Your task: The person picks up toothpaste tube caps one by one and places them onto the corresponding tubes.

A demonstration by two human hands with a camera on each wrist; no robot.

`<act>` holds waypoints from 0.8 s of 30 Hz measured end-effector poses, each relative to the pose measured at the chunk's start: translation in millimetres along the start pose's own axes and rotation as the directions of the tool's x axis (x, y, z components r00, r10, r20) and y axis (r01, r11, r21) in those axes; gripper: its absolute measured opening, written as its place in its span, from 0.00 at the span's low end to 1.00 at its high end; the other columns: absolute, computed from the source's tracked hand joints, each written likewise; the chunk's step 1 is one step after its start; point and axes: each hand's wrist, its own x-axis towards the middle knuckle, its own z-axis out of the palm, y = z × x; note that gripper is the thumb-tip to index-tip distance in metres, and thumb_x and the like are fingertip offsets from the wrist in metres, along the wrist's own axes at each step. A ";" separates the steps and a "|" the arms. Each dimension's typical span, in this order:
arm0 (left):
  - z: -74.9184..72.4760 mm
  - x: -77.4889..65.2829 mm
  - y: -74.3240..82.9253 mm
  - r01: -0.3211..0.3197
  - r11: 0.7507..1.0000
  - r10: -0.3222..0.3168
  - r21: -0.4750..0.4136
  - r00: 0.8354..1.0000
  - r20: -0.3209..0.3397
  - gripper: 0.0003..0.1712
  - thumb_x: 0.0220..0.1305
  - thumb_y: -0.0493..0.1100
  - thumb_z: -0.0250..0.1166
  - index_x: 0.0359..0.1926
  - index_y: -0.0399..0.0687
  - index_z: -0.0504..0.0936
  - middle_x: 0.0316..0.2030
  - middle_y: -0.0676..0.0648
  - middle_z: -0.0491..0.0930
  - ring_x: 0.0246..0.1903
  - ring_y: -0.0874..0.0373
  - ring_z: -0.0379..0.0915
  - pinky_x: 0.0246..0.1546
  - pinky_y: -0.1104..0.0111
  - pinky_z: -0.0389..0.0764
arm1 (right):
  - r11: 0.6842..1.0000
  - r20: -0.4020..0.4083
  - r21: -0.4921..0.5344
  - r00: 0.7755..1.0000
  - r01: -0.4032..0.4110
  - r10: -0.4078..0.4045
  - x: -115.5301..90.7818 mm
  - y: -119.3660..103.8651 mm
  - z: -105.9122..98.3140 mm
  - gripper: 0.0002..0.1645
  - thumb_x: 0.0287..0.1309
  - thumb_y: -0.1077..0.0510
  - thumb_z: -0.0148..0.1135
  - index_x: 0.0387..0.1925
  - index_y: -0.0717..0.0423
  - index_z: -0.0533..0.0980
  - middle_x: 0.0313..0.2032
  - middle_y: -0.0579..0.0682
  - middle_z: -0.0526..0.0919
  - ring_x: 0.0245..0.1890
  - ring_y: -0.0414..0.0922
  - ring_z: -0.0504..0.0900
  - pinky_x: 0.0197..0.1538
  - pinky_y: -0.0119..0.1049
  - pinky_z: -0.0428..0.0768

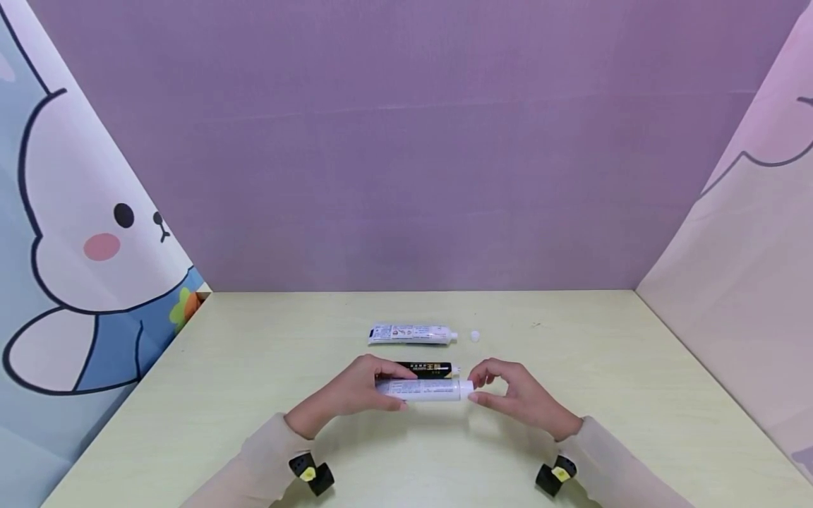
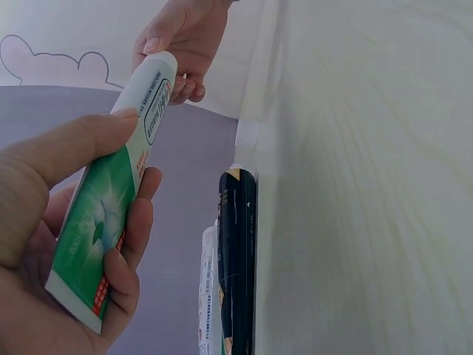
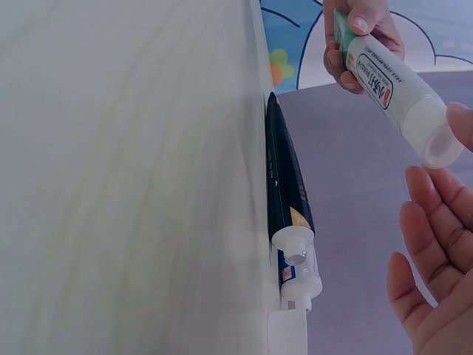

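A white and green toothpaste tube (image 2: 111, 196) is held up over the table, level, with its white cap (image 3: 437, 137) toward the right. My left hand (image 1: 367, 384) grips the tube's body, thumb on one face and fingers curled round the other. At the other end, my right hand (image 1: 513, 392) pinches the cap's rim between thumb and index fingertip, its other fingers loosely bent. Just behind lies a black toothpaste tube (image 1: 432, 369) with a bare nozzle, partly hidden by the held tube and left hand.
A white toothpaste tube (image 1: 409, 334) lies farther back on the pale table (image 1: 267, 331), its nozzle uncapped. Right of it sits a small white cap (image 1: 475, 336). A purple backdrop (image 1: 406, 176) closes off the back, with printed cloth panels at both sides.
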 end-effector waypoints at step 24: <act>1.0 -0.5 0.5 -0.016 0.999 0.015 -0.038 1.000 -0.003 0.21 0.47 0.38 0.74 0.46 0.43 0.84 0.41 0.47 0.84 0.31 0.65 0.72 0.32 0.74 0.74 | 0.990 -0.065 -0.033 0.988 0.139 -0.140 0.7 -2.3 3.3 0.20 0.44 0.61 0.74 0.39 0.48 0.75 0.36 0.42 0.79 0.35 0.47 0.76 0.39 0.37 0.75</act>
